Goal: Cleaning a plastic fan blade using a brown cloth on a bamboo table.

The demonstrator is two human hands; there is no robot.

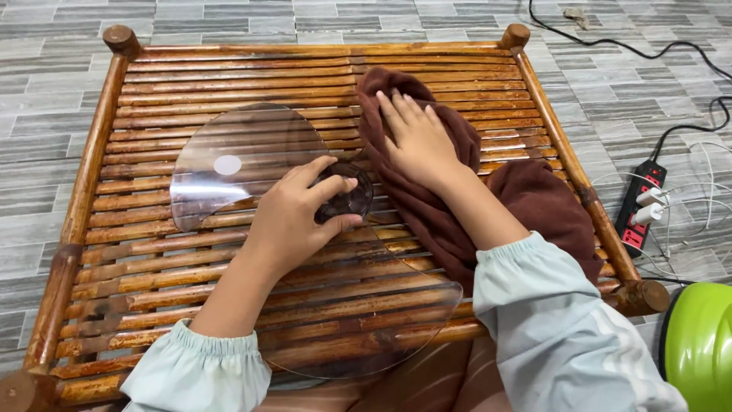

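A clear plastic fan blade lies flat on a slatted bamboo table. My left hand grips the blade's dark round hub at its centre. My right hand lies flat, fingers spread, pressing on a dark brown cloth that is draped over the right part of the blade and the table. A second transparent blade lobe reaches toward the table's near edge.
A black and red power strip with white plugs and cables lies on the grey tiled floor to the right. A lime green object sits at the lower right. A black cable runs across the floor behind the table.
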